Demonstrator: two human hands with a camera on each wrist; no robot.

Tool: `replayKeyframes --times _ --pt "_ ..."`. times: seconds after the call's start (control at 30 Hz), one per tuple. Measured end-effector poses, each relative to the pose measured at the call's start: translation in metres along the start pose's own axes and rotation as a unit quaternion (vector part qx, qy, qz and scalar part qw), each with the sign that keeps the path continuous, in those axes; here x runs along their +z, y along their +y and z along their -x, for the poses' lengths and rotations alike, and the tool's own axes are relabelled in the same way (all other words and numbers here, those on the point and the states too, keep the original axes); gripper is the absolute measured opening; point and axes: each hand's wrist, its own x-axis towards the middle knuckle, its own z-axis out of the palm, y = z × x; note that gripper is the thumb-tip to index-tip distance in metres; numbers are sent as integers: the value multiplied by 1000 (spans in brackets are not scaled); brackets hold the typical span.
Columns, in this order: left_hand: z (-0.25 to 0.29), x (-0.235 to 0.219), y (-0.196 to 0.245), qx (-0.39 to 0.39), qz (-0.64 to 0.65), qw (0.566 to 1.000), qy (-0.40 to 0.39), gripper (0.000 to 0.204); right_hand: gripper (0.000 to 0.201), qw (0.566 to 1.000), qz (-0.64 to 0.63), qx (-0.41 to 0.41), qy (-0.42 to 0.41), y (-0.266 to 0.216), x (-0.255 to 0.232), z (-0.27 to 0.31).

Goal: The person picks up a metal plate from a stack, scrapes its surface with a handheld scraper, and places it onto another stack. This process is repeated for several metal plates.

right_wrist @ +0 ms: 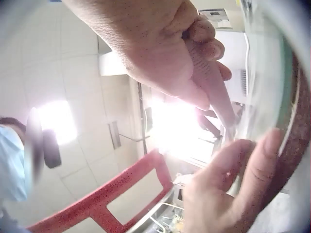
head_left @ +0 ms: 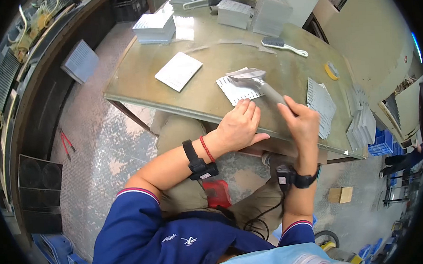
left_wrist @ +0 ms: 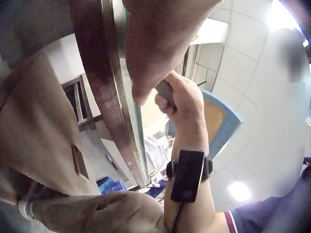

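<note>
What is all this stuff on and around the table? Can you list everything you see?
Finned plate: one, silver-white, table edge, under the left fingers.
Hammer: one, grey, head over the finned plate, handle in the right hand.
Flat plate: one, white, table middle.
Plate stacks: several, white, far side of the table.
Finned pieces: several, grey, table's right end.
Brush: one, white handle, far right.
Tape roll: one, yellow, right edge.
Table: one, olive-green.
Pliers: one, red-handled, floor at left.
Left hand: flat at the table edge.
Right hand: grips the hammer handle.
</note>
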Motion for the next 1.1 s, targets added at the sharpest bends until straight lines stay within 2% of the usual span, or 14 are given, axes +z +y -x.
replayKeyframes --times 0.13,0.3,0.5,0.83,0.93,1.0,1.1 --pt "2 2 0 2 3 1000 1 67 26 998 -10 46 -49 -6 -31 9" --pt "2 5 -1 6 0 1000 0 68 24 996 66 -10 -57 -13 -29 9" --pt "1 3 0 11 -13 1000 -5 69 24 992 109 -22 -57 -22 -28 11" --pt "0 5 1 -1 -5 1000 -2 69 23 996 71 -42 -28 -10 -7 19" --pt "0 5 0 -7 0 1000 -5 70 25 994 89 -65 -17 -11 4 15" --pt "1 6 1 -4 -3 1000 1 70 26 987 139 -60 -45 -16 -1 12" --pt "1 3 1 0 -3 1000 -13 70 24 989 130 -63 -39 -25 -5 15"
